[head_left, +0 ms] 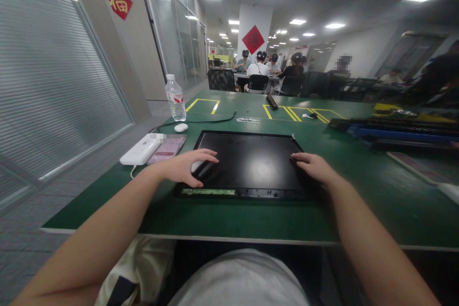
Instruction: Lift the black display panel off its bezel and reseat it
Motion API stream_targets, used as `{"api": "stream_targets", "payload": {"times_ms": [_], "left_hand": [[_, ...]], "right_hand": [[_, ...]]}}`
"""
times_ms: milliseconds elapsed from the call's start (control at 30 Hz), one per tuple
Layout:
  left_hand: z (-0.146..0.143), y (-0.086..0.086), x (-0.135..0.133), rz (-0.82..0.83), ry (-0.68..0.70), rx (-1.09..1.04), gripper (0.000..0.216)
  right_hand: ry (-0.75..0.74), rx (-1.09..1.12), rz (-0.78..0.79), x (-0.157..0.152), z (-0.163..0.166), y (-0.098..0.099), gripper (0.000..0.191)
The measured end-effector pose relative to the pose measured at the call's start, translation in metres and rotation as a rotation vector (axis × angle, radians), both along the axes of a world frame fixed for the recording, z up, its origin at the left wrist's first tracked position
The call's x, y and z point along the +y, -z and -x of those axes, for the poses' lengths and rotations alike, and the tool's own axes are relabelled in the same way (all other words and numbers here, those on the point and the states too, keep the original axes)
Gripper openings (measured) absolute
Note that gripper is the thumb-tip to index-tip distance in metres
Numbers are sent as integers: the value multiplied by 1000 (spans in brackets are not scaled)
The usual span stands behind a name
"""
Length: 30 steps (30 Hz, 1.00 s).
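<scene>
A black flat panel lies on the green table in front of me, with a narrow green circuit strip along its near edge. My left hand rests on the panel's left edge, fingers curved over a small white and dark object I cannot make out. My right hand lies flat on the panel's right edge, fingers stretched out and holding nothing.
Left of the panel lie a white power bank, a phone, a white mouse-like object, a water bottle and a black cable. Dark and blue long parts sit at the right. People sit at tables far behind.
</scene>
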<state>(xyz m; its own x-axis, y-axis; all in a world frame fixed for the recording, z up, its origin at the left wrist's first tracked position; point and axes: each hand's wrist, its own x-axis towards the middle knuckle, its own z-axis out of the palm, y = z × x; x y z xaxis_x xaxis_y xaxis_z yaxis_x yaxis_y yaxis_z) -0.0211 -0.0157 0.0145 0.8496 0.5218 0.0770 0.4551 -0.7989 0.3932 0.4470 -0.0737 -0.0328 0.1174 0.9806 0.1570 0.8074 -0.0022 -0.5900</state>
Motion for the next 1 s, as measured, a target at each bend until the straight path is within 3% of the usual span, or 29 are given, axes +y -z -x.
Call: {"api": "stream_targets", "payload": {"times_ms": [200,433,633,1000], "left_hand": [[4,3,4,46,-76,15,71],[5,13,19,-130,-381,58,57],[8,21,31,-206,-494,178,48],[1,24,30,-216,-532,223,48]], "right_hand": [[26,-1,-38,0,-3,3,35],[130,-157,-150,3,-11,-1,31],[369,-143,57,4,-22,2,35],[387,-96,157,1,-12,-7,38]]}}
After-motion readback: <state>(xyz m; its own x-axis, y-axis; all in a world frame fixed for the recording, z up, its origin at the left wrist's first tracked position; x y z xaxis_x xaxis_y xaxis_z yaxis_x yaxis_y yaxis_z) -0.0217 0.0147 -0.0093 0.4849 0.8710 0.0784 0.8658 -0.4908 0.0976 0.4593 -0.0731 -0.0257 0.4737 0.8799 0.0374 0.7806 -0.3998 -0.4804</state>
